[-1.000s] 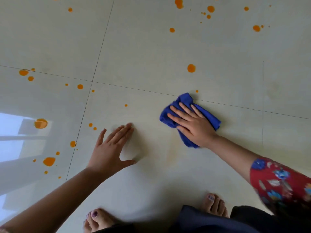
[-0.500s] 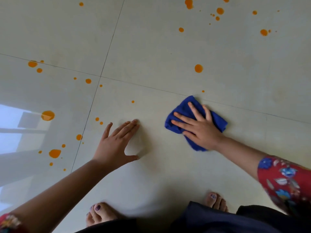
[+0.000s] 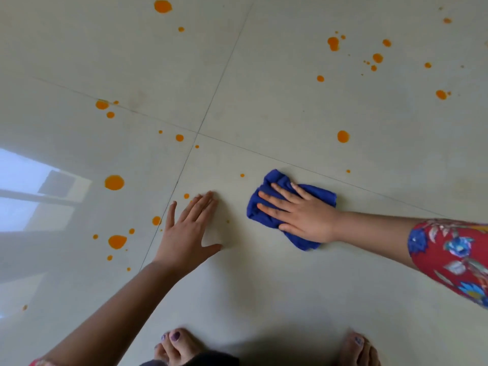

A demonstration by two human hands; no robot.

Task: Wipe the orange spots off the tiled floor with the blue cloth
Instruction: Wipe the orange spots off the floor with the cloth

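Right hand [image 3: 303,217] presses flat, fingers straight, on bunched blue cloth [image 3: 266,207] to scrub; left hand [image 3: 188,228] spread wide on tiled floor [image 3: 264,281], bracing. Nearest orange spots [image 3: 242,175] just beyond cloth's fingertip end.

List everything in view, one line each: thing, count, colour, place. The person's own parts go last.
Glossy tiled floor: one, pale cream, fills the frame.
Round liquid spots: many, orange, scattered across the left and top.
Crumpled cloth: one, blue, centre-right on the floor.
Window reflection: one, pale bluish, left edge.
Left hand: one, flat on the floor, left of the cloth, apart from it.
Right hand: one, straight fingers pressing the cloth.
Floral sleeve: one, red, right forearm.
Bare feet: two, purple nails, bottom edge.
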